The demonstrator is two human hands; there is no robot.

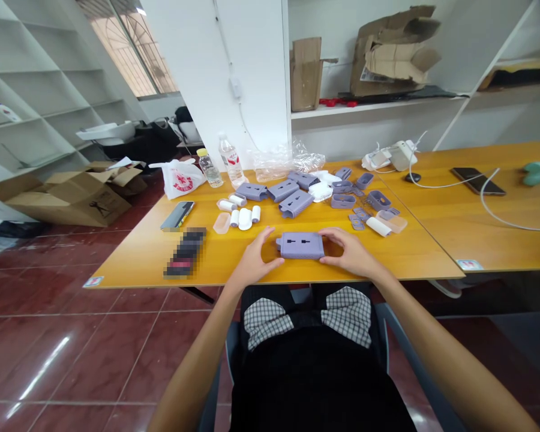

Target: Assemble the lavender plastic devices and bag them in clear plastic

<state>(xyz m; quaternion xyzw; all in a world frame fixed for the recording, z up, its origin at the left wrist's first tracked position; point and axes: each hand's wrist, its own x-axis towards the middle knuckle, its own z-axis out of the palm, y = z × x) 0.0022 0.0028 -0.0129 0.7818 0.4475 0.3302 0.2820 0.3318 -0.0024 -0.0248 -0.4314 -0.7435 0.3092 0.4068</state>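
Head view: with left hand (253,259) released and right hand (350,254) grasping purple casing (302,246) by one end, steady it flat on bench (400,259).

I count five long purple casings (315,247), two clear bottles (231,159), one carrier bag (175,187). I log two tables (135,261).

A purple slotted casing (317,247) lies flat on the table (146,255).
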